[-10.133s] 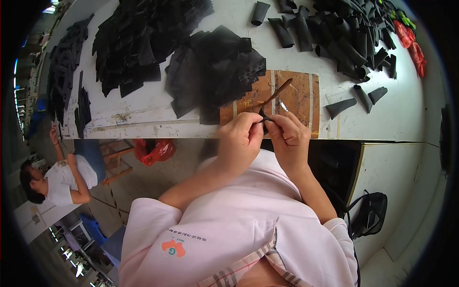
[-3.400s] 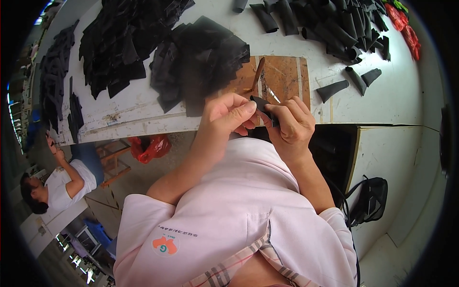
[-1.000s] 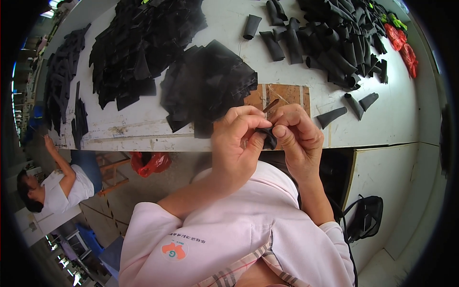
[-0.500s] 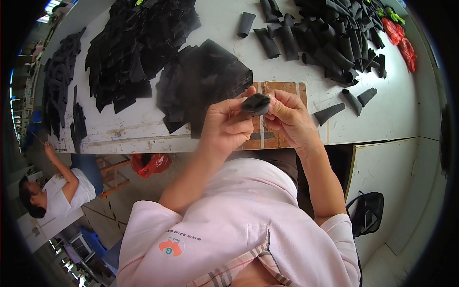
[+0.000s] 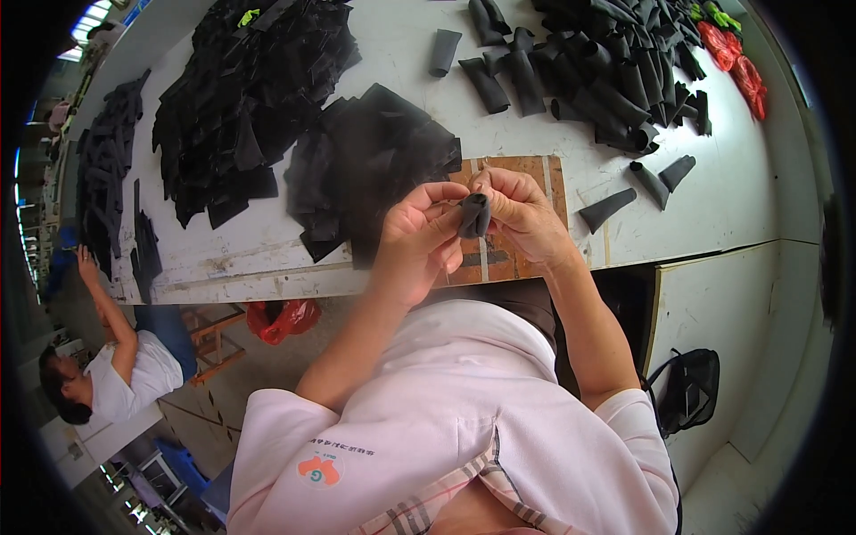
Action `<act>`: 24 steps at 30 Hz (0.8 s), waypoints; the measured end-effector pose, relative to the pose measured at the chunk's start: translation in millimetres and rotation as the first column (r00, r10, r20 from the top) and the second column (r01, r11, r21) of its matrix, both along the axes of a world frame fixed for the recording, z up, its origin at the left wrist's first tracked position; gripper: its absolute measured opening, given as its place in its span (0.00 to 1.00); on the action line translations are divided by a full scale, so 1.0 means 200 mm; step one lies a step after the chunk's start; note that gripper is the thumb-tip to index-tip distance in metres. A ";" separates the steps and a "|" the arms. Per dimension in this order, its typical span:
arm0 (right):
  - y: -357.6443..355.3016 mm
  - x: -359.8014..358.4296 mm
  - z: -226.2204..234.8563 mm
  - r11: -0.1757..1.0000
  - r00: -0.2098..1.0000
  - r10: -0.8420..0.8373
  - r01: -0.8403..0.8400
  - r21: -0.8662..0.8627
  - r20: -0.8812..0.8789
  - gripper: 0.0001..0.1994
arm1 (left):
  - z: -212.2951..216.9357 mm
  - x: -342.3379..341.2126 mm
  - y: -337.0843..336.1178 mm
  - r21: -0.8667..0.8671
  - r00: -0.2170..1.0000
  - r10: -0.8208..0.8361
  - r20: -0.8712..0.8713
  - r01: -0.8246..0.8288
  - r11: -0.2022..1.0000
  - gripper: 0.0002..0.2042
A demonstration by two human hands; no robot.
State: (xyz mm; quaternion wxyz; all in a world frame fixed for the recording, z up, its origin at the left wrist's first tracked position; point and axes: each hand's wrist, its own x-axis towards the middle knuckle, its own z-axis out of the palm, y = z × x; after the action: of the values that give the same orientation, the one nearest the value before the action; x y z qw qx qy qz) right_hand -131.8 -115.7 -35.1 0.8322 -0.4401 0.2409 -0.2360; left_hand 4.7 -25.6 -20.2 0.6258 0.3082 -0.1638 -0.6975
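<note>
Head view: at far left a co-worker in a white top (image 5: 134,379) reaches toward the table edge, near a heap of dark strips (image 5: 111,152). Next lies a pile of black fabric pieces (image 5: 223,125); lower down, the wearer's pale shirt (image 5: 446,366) bears a round orange-and-white emblem (image 5: 319,471) with dark lettering above. Beside a second black pile (image 5: 370,152), the left hand (image 5: 421,234), fingers bent, pinches a short black fabric tube (image 5: 475,218) between thumb and fingers, over a brown board (image 5: 552,183). The right hand (image 5: 522,209) pinches the tube's upper edge, thumb against forefinger. Further right lie loose rolled black pieces (image 5: 609,210) and red plastic bags (image 5: 747,85).
</note>
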 end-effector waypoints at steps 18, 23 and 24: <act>0.02 -0.06 0.13 0.085 0.837 -0.391 -0.382 -0.920 -0.383 0.10 | 0.01 -0.09 -0.01 -0.388 0.858 0.413 0.305 -0.284 0.877 0.03; 0.03 -0.06 0.10 0.158 0.905 -0.373 -0.154 -0.975 -0.204 0.07 | 0.13 -0.07 -0.13 -0.381 0.882 0.240 0.404 -0.076 0.921 0.06; 0.03 -0.06 0.11 0.208 0.936 -0.329 -0.061 -0.976 -0.128 0.06 | 0.15 -0.05 -0.16 -0.501 0.792 0.276 0.544 0.043 0.865 0.05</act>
State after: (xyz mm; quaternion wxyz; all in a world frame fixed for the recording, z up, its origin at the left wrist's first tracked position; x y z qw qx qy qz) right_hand -144.1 -110.1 -13.0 0.3008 -0.8694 0.2050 -0.3341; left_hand -6.1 -58.6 9.1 0.6416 0.3542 -0.5033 -0.4578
